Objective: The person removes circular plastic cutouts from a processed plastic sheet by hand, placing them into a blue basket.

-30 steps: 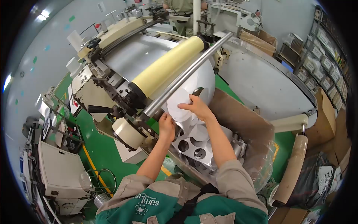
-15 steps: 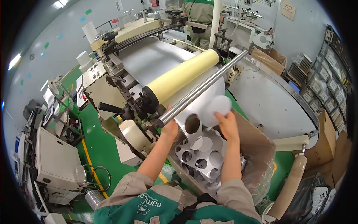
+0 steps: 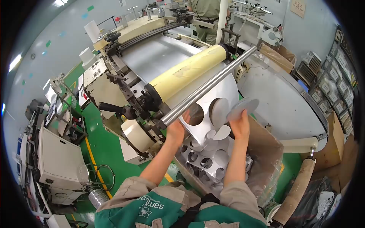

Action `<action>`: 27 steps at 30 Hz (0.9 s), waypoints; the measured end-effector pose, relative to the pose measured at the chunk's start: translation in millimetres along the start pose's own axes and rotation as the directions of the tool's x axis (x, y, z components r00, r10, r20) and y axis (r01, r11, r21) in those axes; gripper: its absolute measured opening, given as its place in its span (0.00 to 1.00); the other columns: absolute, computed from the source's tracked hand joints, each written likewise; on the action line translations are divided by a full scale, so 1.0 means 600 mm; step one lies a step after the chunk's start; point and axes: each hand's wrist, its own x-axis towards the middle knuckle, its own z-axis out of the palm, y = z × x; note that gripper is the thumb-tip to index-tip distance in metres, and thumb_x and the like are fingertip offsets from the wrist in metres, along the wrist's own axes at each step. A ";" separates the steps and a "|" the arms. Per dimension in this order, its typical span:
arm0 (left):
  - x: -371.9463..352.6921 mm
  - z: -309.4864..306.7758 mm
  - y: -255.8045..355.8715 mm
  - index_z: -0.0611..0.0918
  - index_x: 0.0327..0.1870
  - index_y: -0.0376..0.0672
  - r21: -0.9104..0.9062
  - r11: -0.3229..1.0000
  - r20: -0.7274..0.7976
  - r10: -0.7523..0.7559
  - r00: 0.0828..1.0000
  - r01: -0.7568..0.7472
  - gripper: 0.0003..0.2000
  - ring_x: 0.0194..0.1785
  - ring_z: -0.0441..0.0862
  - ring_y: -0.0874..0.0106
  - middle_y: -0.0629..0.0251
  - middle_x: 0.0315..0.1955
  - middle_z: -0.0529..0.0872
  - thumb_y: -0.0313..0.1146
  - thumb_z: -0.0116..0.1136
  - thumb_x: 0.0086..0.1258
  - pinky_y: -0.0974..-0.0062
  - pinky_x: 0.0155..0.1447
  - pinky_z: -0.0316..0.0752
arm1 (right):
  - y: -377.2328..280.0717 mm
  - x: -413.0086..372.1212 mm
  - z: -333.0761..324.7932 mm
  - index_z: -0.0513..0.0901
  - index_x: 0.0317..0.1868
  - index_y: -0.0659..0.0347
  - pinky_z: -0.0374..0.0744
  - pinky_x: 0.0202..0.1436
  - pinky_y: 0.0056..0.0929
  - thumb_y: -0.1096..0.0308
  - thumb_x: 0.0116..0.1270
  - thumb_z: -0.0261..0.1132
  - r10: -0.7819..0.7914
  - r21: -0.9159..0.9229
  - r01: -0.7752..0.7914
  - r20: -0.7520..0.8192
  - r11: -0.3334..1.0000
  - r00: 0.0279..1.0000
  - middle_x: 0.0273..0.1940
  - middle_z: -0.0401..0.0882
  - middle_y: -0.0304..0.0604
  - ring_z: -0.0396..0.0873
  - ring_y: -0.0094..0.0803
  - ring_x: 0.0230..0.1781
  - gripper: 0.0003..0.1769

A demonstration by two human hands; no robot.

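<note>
A white sheet (image 3: 200, 132) with round cut-outs hangs from the machine below a steel bar (image 3: 209, 86). My left hand (image 3: 175, 132) is at the sheet's left edge, its fingers partly hidden by the sheet and bar; it appears to hold that edge. In my right hand (image 3: 240, 126) is a pale round disc (image 3: 246, 106), pinched by its lower edge and tilted, possibly with a second one against it. Just left of that hand, another disc (image 3: 218, 113) stands partly out of its hole. A smaller cut piece (image 3: 222, 132) hangs lower down.
Under the sheet stands a plastic-lined carton (image 3: 266, 155) with perforated sheet scraps (image 3: 206, 162). A yellow roller (image 3: 188, 72) lies behind the bar. At right are a large metal panel (image 3: 281, 102) and a brown roll (image 3: 294, 192). Another person (image 3: 207, 17) stands at the back.
My right hand has moved right and slightly up with the disc, away from the sheet. More of the sheet's holes and a loosened disc now show. My left hand stays near the edge.
</note>
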 end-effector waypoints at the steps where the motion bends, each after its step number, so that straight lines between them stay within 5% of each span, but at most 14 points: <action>1: 0.005 0.001 0.011 0.60 0.63 0.35 -0.021 1.000 0.010 0.009 1.000 -0.009 0.22 0.66 0.61 0.64 0.58 0.61 0.66 0.40 0.36 0.73 0.67 0.68 0.57 | -0.012 0.003 0.028 0.72 0.51 0.62 0.71 0.54 0.38 0.65 0.62 0.62 -0.022 0.121 0.020 0.020 0.992 1.000 0.47 0.76 0.39 0.72 0.33 0.52 0.18; 3: 0.017 0.007 0.024 0.64 0.61 0.39 0.012 0.995 0.006 0.099 0.995 -0.099 0.21 0.63 0.65 0.64 0.60 0.58 0.70 0.41 0.38 0.72 0.64 0.67 0.60 | -0.006 0.014 0.072 0.73 0.50 0.65 0.72 0.52 0.35 0.69 0.62 0.61 0.017 -0.305 -0.016 0.002 0.952 1.000 0.46 0.76 0.40 0.74 0.30 0.49 0.16; 6: 0.028 0.013 0.046 0.67 0.58 0.42 -0.065 0.995 0.020 0.079 0.997 -0.077 0.20 0.60 0.67 0.66 0.62 0.56 0.71 0.43 0.43 0.70 0.57 0.63 0.63 | 0.035 0.063 0.099 0.75 0.46 0.68 0.73 0.48 0.26 0.70 0.58 0.65 0.157 -0.756 -0.079 0.032 0.650 0.987 0.41 0.77 0.41 0.75 0.26 0.44 0.16; 12: 0.006 0.011 0.029 0.63 0.62 0.44 -0.043 0.994 0.155 -0.088 0.984 0.096 0.22 0.65 0.61 0.68 0.66 0.62 0.65 0.44 0.39 0.72 0.64 0.67 0.56 | 0.063 0.046 0.178 0.76 0.42 0.69 0.73 0.39 0.23 0.63 0.50 0.72 0.209 -0.816 -0.076 0.056 0.573 0.976 0.34 0.78 0.40 0.75 0.25 0.36 0.23; 16: -0.038 0.014 -0.012 0.62 0.63 0.48 0.037 0.984 0.085 -0.175 0.981 0.172 0.22 0.66 0.60 0.70 0.68 0.62 0.64 0.47 0.35 0.73 0.64 0.68 0.53 | 0.083 0.031 0.142 0.76 0.42 0.70 0.73 0.37 0.24 0.63 0.49 0.72 0.154 -0.820 0.013 0.124 0.572 0.980 0.36 0.76 0.43 0.75 0.27 0.34 0.24; 18: -0.053 0.012 -0.027 0.59 0.65 0.46 0.069 0.979 0.077 -0.197 0.977 0.192 0.23 0.65 0.59 0.71 0.67 0.62 0.63 0.47 0.35 0.73 0.68 0.67 0.54 | 0.100 0.030 0.106 0.77 0.42 0.69 0.73 0.40 0.24 0.63 0.49 0.72 0.090 -0.917 0.114 0.160 0.383 0.983 0.38 0.76 0.43 0.75 0.27 0.37 0.23; 20: -0.053 0.001 -0.034 0.61 0.63 0.45 0.071 0.971 0.075 -0.233 0.970 0.228 0.23 0.65 0.60 0.71 0.67 0.61 0.64 0.48 0.36 0.73 0.68 0.67 0.55 | 0.099 0.027 0.079 0.78 0.43 0.68 0.72 0.42 0.24 0.64 0.49 0.72 0.216 -0.820 -0.039 0.105 0.571 0.971 0.38 0.75 0.42 0.74 0.28 0.38 0.23; 21: -0.052 0.007 -0.033 0.63 0.62 0.47 0.108 0.971 0.037 -0.221 0.975 0.216 0.23 0.64 0.61 0.69 0.67 0.61 0.65 0.50 0.36 0.72 0.66 0.67 0.53 | 0.084 0.004 0.098 0.77 0.43 0.69 0.72 0.44 0.25 0.64 0.49 0.71 0.056 -0.902 -0.021 0.003 0.430 0.998 0.39 0.76 0.42 0.74 0.27 0.39 0.23; 22: -0.046 0.005 -0.030 0.64 0.61 0.44 0.099 0.971 0.043 -0.223 0.974 0.218 0.24 0.63 0.61 0.68 0.64 0.61 0.65 0.50 0.36 0.72 0.66 0.67 0.53 | 0.091 0.002 0.072 0.77 0.43 0.70 0.72 0.46 0.24 0.66 0.51 0.70 0.085 -0.833 -0.079 -0.038 0.548 0.996 0.41 0.77 0.43 0.74 0.28 0.42 0.22; 24: -0.028 0.003 -0.013 0.64 0.60 0.39 0.147 0.980 0.081 -0.148 0.986 0.135 0.24 0.65 0.60 0.67 0.61 0.61 0.65 0.49 0.35 0.72 0.66 0.67 0.53 | 0.072 -0.027 0.050 0.78 0.42 0.70 0.72 0.46 0.26 0.65 0.52 0.69 0.113 -0.518 -0.131 -0.067 0.846 0.991 0.41 0.76 0.44 0.75 0.30 0.42 0.20; 27: 0.001 0.023 0.031 0.65 0.59 0.34 0.091 0.994 0.064 -0.059 0.996 0.053 0.23 0.64 0.63 0.63 0.58 0.59 0.68 0.44 0.37 0.73 0.64 0.67 0.57 | 0.060 -0.036 -0.001 0.76 0.44 0.70 0.73 0.45 0.25 0.64 0.56 0.68 -0.053 -0.164 0.009 -0.269 0.986 0.962 0.41 0.77 0.41 0.75 0.26 0.40 0.21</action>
